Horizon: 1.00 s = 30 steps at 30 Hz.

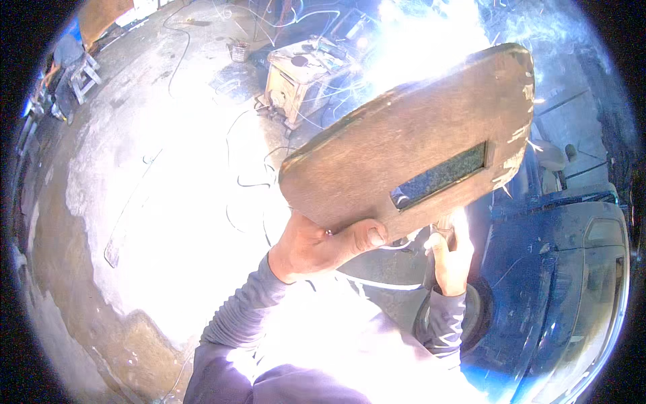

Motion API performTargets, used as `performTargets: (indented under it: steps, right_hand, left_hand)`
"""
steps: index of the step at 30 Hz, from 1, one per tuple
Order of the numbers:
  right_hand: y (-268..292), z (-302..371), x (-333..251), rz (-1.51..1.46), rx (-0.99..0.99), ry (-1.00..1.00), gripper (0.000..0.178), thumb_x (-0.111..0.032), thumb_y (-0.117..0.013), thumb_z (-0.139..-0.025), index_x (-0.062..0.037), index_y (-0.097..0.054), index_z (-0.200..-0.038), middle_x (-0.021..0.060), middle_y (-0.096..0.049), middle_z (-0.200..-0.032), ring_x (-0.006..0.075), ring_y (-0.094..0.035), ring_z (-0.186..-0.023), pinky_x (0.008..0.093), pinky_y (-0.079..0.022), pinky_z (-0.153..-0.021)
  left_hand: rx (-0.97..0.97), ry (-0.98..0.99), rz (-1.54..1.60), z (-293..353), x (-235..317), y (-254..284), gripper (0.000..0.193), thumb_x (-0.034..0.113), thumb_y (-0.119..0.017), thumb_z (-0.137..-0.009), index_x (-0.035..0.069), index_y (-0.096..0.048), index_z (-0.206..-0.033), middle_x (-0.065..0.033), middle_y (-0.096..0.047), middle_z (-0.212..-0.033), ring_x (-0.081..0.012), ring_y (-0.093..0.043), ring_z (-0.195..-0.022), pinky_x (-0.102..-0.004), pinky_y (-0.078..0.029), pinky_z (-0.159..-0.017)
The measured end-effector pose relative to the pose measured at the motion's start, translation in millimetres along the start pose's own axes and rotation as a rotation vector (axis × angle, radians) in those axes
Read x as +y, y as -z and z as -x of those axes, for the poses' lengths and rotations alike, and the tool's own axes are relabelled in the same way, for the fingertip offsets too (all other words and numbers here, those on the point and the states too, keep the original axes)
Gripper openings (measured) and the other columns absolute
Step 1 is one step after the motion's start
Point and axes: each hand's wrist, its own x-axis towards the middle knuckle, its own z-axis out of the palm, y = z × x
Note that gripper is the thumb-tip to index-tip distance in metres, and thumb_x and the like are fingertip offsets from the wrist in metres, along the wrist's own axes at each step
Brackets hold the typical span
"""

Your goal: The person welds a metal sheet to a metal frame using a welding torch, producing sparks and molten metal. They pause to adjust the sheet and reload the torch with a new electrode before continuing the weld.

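My left hand (323, 246) is closed on the lower edge of a brown hand-held welding shield (404, 141), its thumb lying on the near face and its other fingers hidden behind. The shield is tilted, with a dark rectangular viewing window (441, 175) and a frayed right edge. Below the shield's lower right edge, my right hand (452, 259) is closed round the handle of a welding electrode holder (443, 224); the shield covers its front end. An intense white-blue glare (431, 40) with smoke shines beyond the shield.
A blue vehicle (538, 296) with a wheel by my right forearm stands on the right. Ahead are a wooden box (289, 84) with things on top and a tin can (238, 52). Cables (232, 145) trail over the concrete floor, where a thin rod (134, 202) lies.
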Motion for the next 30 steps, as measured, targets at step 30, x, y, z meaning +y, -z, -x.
performTargets:
  steps: [30]
  right_hand:
    - [0,5,1,0.04,0.034,-0.021,0.064,-0.008,-0.064,-0.084,0.0094,-0.04,-0.141,0.023,-0.05,-0.139,0.0284,-0.048,-0.13,0.0368,-0.034,-0.11]
  left_hand:
    - [0.361,-0.212,-0.141,0,-7,10,0.032,0.022,-0.072,-0.09,0.001,-0.064,-0.114,-0.0057,-0.066,-0.105,-0.0163,-0.061,-0.094,-0.0312,-0.049,-0.084]
